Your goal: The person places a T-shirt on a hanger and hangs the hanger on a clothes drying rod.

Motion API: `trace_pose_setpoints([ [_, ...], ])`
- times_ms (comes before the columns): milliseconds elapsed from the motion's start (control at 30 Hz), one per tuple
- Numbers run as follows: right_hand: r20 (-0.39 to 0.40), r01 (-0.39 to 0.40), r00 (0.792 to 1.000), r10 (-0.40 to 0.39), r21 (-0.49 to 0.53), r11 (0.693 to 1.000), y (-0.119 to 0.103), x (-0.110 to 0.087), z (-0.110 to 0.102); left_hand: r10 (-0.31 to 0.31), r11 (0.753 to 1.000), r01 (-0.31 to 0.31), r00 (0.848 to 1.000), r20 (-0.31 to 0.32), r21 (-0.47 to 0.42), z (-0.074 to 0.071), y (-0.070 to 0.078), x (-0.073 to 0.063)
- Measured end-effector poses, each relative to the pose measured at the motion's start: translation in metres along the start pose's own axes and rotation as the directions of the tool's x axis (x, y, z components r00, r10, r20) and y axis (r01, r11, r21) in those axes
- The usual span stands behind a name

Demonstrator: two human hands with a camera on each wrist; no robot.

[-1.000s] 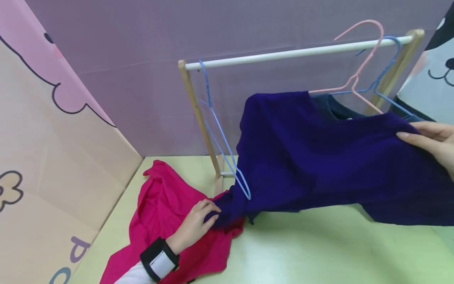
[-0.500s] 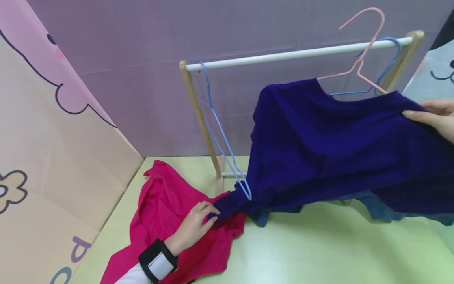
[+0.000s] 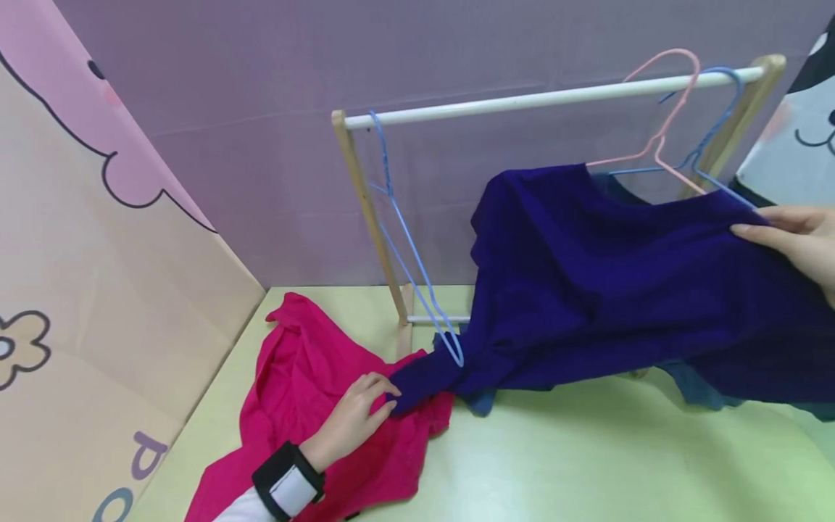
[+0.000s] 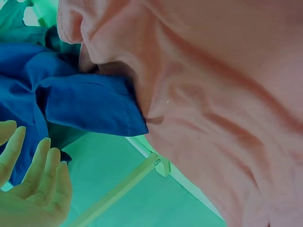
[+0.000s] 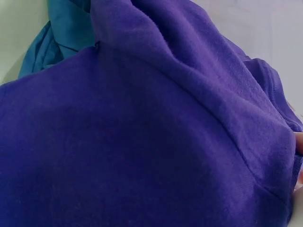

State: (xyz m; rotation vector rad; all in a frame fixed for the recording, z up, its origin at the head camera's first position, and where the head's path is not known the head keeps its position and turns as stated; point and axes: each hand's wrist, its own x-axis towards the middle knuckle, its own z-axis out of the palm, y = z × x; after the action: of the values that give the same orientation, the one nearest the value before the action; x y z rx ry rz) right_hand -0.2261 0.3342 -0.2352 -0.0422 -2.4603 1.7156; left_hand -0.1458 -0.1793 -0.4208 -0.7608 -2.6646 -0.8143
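A dark purple T-shirt (image 3: pixel 587 290) is spread in front of the rack, its neckline around a pink hanger (image 3: pixel 662 138). The hanger's hook stands at the white rod, its tip behind it. My right hand (image 3: pixel 799 235) pinches the shirt's right shoulder between thumb and fingers; in the right wrist view only fingertips (image 5: pixel 299 142) show at the cloth's edge. At the end of the left sleeve (image 3: pixel 424 377) my left hand (image 3: pixel 352 417) rests with relaxed fingers. In the left wrist view, that hand (image 4: pixel 40 189) has loose fingers apart from the sleeve's hem.
A crumpled red garment (image 3: pixel 293 377) lies beneath my left hand. One blue hanger (image 3: pixel 391 196) hangs bare at the left end of the rod (image 3: pixel 509 104). Another blue hanger (image 3: pixel 717 119) hangs at the right. A teal garment (image 3: pixel 694 384) shows behind the purple shirt.
The pink hanger and shirt rose above the rod, then came down to it. The shirt has shifted right, its left sleeve stretching away from my left hand, which has barely moved.
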Motion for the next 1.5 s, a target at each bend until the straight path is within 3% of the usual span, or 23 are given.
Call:
trace_pose_setpoints([
  [300,0.007,0.005,1.000,-0.004,-0.114,0.994,0.014,-0.004,0.004,-0.032,0.999,0.031,0.998,0.062,0.016,-0.004,-0.002,-0.002],
  [533,-0.037,0.105,0.993,-0.113,-0.171,0.980,0.024,-0.005,0.006,-0.044,0.999,0.043,0.995,0.094,0.008,-0.006,-0.005,-0.005],
  [667,-0.056,0.193,0.975,-0.216,-0.274,0.942,0.022,-0.011,0.011,-0.081,0.997,0.081,0.989,0.121,0.007,-0.009,-0.010,-0.007],
  [800,-0.077,0.329,0.927,-0.368,-0.308,0.893,0.029,-0.013,0.015,-0.109,0.994,0.108,0.987,0.119,0.018,-0.014,-0.019,-0.011],
  [900,-0.111,0.450,0.853,-0.511,-0.342,0.825,0.042,-0.011,0.016,-0.133,0.991,0.131,0.983,0.128,0.028,-0.019,-0.025,-0.015],
  [1133,-0.181,0.567,0.699,-0.692,-0.448,0.691,0.044,-0.026,0.031,-0.246,0.969,0.242,0.954,0.174,0.041,-0.026,-0.038,-0.027],
  [1233,-0.133,0.612,0.631,-0.764,-0.519,0.596,0.037,-0.042,0.046,-0.274,0.962,0.272,0.938,0.211,0.036,-0.028,-0.043,-0.033],
  [1300,-0.072,0.639,0.615,-0.785,-0.537,0.550,0.032,-0.054,0.055,-0.282,0.958,0.286,0.928,0.244,0.021,-0.029,-0.046,-0.036],
  [1367,-0.006,0.662,0.612,-0.791,-0.543,0.517,0.031,-0.065,0.064,-0.293,0.953,0.303,0.912,0.287,0.012,-0.029,-0.050,-0.038],
  [1467,0.074,0.690,0.618,-0.783,-0.530,0.494,0.040,-0.077,0.073,-0.331,0.940,0.339,0.872,0.361,0.042,-0.027,-0.055,-0.043],
  [1500,0.097,0.698,0.619,-0.780,-0.524,0.488,0.043,-0.080,0.076,-0.351,0.932,0.357,0.852,0.388,0.060,-0.026,-0.057,-0.045],
])
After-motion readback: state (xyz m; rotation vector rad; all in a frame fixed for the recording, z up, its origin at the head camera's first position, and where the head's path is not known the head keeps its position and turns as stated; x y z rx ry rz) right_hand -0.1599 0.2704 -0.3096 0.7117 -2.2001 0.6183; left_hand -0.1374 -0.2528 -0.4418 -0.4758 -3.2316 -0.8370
